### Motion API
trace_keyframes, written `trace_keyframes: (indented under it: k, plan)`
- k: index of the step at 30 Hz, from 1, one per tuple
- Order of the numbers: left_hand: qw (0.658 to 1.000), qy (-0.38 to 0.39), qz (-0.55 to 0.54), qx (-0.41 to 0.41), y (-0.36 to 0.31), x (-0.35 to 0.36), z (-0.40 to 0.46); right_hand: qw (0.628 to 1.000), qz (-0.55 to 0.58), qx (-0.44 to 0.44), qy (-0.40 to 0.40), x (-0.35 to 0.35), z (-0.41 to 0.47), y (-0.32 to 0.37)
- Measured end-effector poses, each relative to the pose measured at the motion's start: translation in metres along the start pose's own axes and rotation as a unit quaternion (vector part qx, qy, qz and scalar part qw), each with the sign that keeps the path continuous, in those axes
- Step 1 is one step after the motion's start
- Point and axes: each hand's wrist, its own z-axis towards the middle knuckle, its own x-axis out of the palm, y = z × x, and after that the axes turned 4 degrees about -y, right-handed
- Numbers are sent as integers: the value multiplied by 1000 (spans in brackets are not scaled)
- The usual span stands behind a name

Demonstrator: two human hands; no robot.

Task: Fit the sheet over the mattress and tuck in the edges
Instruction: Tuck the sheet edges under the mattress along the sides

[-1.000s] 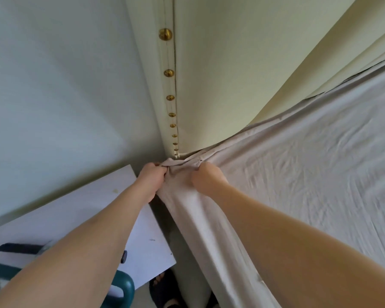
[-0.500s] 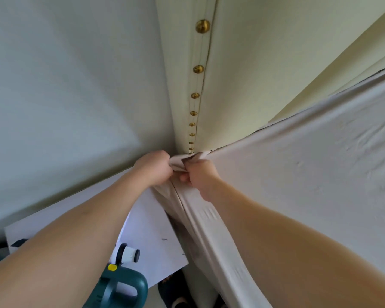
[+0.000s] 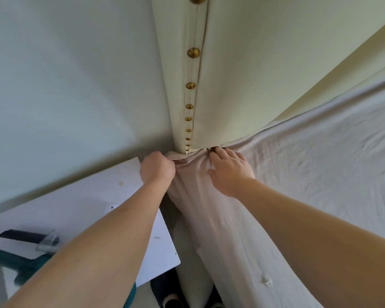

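A pale grey-beige sheet (image 3: 309,174) covers the mattress and drapes down over its corner (image 3: 200,196) at the foot of the cream headboard (image 3: 242,85). My left hand (image 3: 157,168) is curled into a fist, gripping the sheet's bunched edge at the side of the corner. My right hand (image 3: 228,170) lies flat on top of the corner, fingers straight, their tips pressing the fabric into the gap under the headboard. The mattress itself is hidden beneath the sheet.
A white bedside table (image 3: 80,210) stands close to the left of the bed, with a dark flat thing and a teal-handled tool (image 3: 20,258) on it. A plain wall (image 3: 65,85) rises behind. Brass studs (image 3: 190,85) line the headboard edge. A narrow floor gap shows my feet (image 3: 165,294).
My right hand has let go of the bunched corner and now lies flat on it, fingers pushed toward the headboard. My left hand still grips the edge. The sheet corner sits lower.
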Motion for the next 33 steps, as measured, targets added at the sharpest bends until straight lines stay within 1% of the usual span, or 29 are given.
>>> trace_keyframes:
  k: [3,4,5,6,7,9,10,11,13,17,20,23,26,31,33]
  plan:
    - [996,-78,-28,-21,-10,-9,-24,999,-7,-37,1,-1,5,-5]
    - [994,-95,-42,-13,-11,-10,-35,999,-2,-38,-1,-2,4,-4]
    - [993,-99,-64,14,-13,-12,-46,999,8,-34,-10,-1,3,-4]
    - [991,-85,-81,68,-15,-11,-58,999,20,-24,-21,-2,3,-3]
    - [984,-64,-87,141,-18,-8,-69,999,25,-10,-38,-2,2,-3]
    - [957,-15,-75,279,-25,7,-82,998,27,1,-53,-3,3,-5]
    - [945,-1,-52,322,-30,16,-82,999,23,-5,-46,-4,5,-8]
    - [939,-1,-20,343,-36,27,-82,999,20,-20,-36,-5,6,-12]
    - [945,-10,34,326,-47,39,-85,999,-4,-45,-23,-5,10,-24]
    - [966,-12,37,254,-58,47,-77,995,-49,-88,-1,-7,22,-39]
    - [962,22,61,266,-60,45,-66,992,-70,-101,17,-9,36,-43]
    - [966,51,55,249,-65,46,-61,990,-89,-105,42,-7,47,-45]
    - [966,39,58,250,-65,51,-58,989,-95,-108,41,-2,53,-41]
    - [967,-9,61,246,-65,66,-54,986,-104,-123,49,-1,60,-44]
    - [968,-15,54,246,-64,66,-56,986,-100,-123,45,-1,56,-41]
